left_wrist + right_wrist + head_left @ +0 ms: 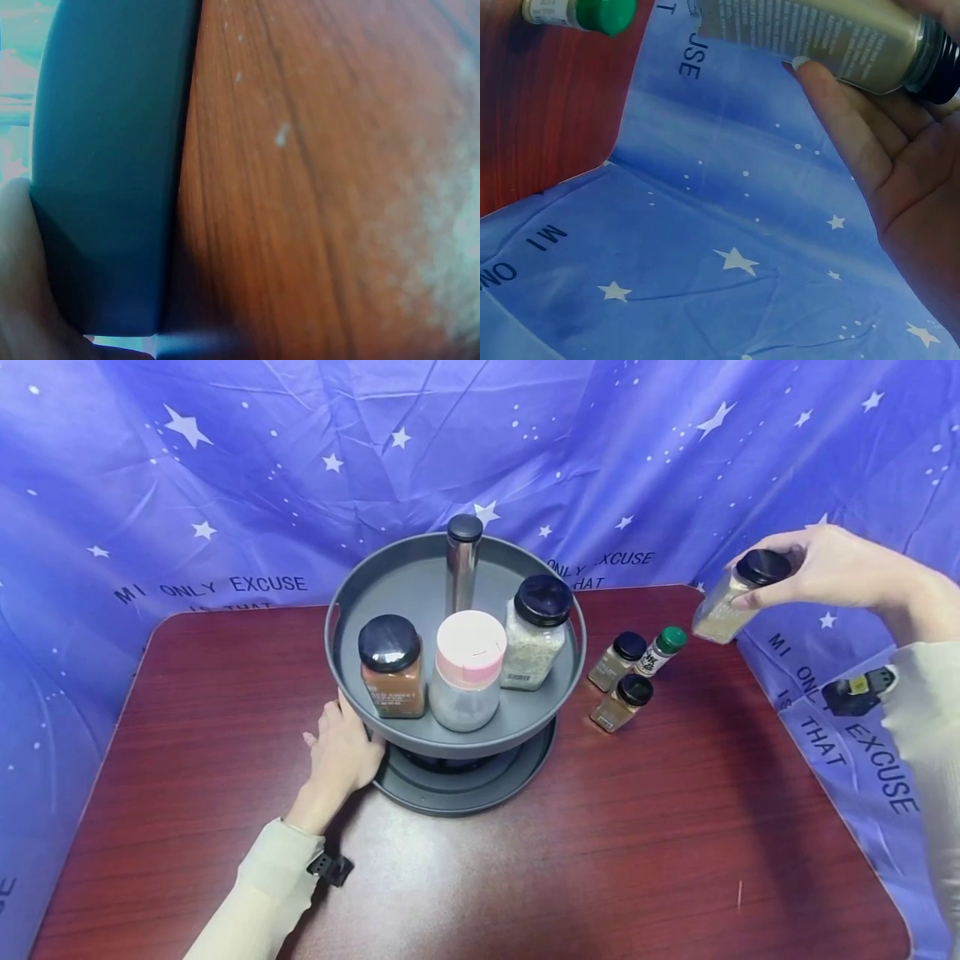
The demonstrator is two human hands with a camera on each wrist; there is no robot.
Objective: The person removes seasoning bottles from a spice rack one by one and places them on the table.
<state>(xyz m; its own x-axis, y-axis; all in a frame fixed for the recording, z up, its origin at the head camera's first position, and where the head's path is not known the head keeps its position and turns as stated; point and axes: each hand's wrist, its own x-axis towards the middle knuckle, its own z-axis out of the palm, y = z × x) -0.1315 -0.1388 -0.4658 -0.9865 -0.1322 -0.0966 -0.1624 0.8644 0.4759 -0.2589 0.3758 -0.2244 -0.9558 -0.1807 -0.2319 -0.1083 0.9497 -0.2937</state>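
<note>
A grey two-tier turntable [450,745] stands on the table. My left hand [341,752] holds the left side of its lower tier, partly hidden under the upper tray; the left wrist view shows the hand at the end of the dark tray wall [112,165]. Up at the right, my right hand [832,577] grips a clear spice jar [723,610] with a black lid, tilted and held above the table's back right corner. Fingers [847,124] lie along the jar's printed side in the right wrist view.
On the upper tray stand a reddish-brown spice jar [395,681], a pink-lidded shaker [467,693] and a large black-lidded jar [534,643] around a metal post [462,572]. Two small black-lidded jars [611,668] and a green-capped bottle [660,653] stand right of it. Star-printed cloth [337,468] hangs behind.
</note>
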